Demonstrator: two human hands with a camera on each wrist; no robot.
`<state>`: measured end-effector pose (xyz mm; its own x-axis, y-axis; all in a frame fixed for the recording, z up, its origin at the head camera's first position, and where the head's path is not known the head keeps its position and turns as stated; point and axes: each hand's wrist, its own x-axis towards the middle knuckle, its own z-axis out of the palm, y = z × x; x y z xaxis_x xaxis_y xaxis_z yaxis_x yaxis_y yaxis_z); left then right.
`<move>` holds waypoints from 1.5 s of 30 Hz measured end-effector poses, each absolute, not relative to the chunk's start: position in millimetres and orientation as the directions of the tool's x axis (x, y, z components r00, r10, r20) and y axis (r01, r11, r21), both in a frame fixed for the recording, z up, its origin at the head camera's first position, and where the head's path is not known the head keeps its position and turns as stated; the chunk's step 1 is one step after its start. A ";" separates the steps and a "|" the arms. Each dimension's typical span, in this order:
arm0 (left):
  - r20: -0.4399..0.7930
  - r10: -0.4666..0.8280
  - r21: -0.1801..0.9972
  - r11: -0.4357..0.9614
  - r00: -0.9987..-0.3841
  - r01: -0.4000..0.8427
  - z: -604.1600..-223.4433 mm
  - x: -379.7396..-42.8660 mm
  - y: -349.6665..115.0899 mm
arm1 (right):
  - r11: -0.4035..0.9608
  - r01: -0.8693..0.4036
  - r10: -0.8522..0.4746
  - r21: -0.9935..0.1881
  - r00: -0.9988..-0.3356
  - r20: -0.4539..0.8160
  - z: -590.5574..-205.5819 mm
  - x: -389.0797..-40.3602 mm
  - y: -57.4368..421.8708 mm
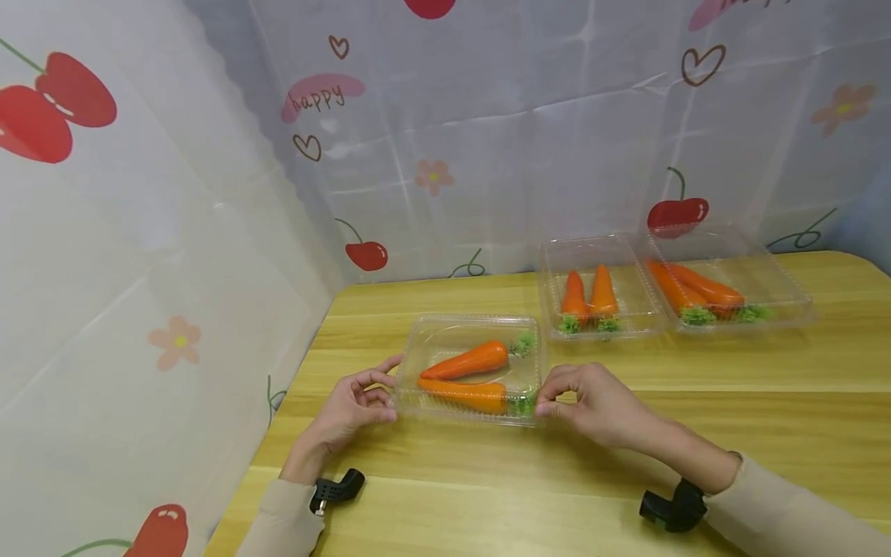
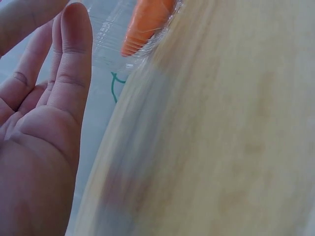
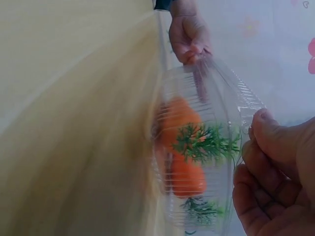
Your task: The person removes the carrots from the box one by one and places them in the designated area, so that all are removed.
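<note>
A clear plastic clamshell box [image 1: 418,340] is between the two hands at the middle of the table. Inside lie two orange carrots [image 1: 468,360] with green leafy tops, their tips pointing left. The left hand [image 1: 353,404] holds the box's left side, thumb near the front corner and fingers farther back; in the left wrist view its fingers [image 2: 71,54] look fairly straight beside the box. With thumb and bent fingers, the right hand [image 1: 592,402] pinches the rim at the front right corner. In the right wrist view the ribbed wall [image 3: 172,196] shows the leafy ends.
Two more clear boxes, a left one [image 1: 636,298] and a right one [image 1: 773,290], stand at the back right of the wooden table [image 1: 473,487], each with two carrots inside. A cherry-printed cloth [image 1: 487,139] hangs behind and along the left.
</note>
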<state>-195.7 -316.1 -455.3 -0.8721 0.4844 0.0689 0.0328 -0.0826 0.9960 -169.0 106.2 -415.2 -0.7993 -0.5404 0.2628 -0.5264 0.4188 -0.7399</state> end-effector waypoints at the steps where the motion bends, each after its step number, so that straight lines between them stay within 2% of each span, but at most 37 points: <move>1: 0.072 0.487 0.996 -0.087 -0.870 0.033 -455.4 -195.5 -316.6 | 0.416 -0.536 -0.544 -0.734 -0.794 0.271 -414.6 -169.6 106.5; 6: 0.093 0.490 0.993 -0.104 -0.866 0.048 -454.9 -192.9 -318.6 | 0.419 -0.598 -0.559 -0.683 -0.763 0.324 -407.0 -171.7 108.8; 22: 0.156 0.507 0.985 -0.141 -0.848 0.097 -456.8 -195.5 -315.7 | 0.419 -0.662 -0.564 -0.621 -0.726 0.393 -377.2 -181.0 116.1; 28: 0.152 0.520 0.985 -0.145 -0.841 0.089 -457.1 -195.2 -314.5 | 0.404 -0.631 -0.544 -0.662 -0.748 0.380 -372.7 -184.0 116.4; 34: 0.114 0.497 0.992 -0.101 -0.860 0.073 -457.5 -193.5 -313.5 | 0.370 -0.612 -0.506 -0.699 -0.764 0.401 -366.0 -190.4 116.2; 37: 0.132 0.487 0.990 -0.107 -0.864 0.091 -459.0 -194.5 -312.2 | 0.354 -0.589 -0.471 -0.726 -0.784 0.405 -362.0 -195.0 114.8; 45: 0.156 0.383 0.988 -0.066 -0.910 0.141 -460.1 -198.2 -303.0 | 0.346 -0.510 -0.343 -0.787 -0.850 0.400 -357.9 -209.4 110.1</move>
<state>-198.2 -303.0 -460.1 -0.9105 0.3830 0.1560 0.1413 -0.0665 0.9877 -209.4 110.1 -357.9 -0.8497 -0.3434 0.4000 -0.5105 0.3461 -0.7872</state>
